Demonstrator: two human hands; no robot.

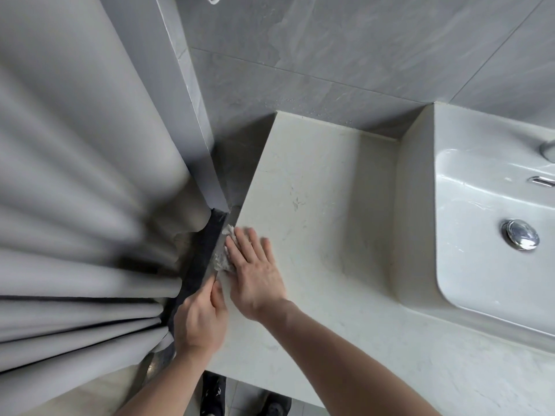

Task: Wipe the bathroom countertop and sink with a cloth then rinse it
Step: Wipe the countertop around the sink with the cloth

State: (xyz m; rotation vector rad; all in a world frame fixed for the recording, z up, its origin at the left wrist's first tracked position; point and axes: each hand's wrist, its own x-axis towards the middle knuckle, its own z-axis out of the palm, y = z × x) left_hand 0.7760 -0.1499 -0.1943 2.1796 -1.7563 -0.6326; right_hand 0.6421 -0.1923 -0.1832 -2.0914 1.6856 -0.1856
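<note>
I am looking down at the cloth [224, 254], a pale crumpled wad lying at the left edge of the countertop [324, 211]. Its long axis is running along that edge, from near the person's thumb up toward the far corner of the counter. Most of it is hiding under the right hand [255, 274], so I am only seeing a ragged strip sticking out on the left side of the fingers, and I cannot make out its full size or shape.

The right hand is lying flat, fingers straight and slightly spread, pressing the cloth down against the stone; the fingertips are blurring a little. The left hand [201, 318] is sitting just beside it at the counter's left edge, fingers curled over the edge with the thumb lying along the top. Its fingertips are tucking out of sight behind the edge, so I cannot tell whether it is gripping the edge or only resting there.

The sink [468, 265] is standing well to the right, its right side cutting off at the frame, with the chrome drain plug [520, 234] in the basin. A grey curtain [84, 205] is hanging in folds on the left, touching the dark strip beside the counter.
</note>
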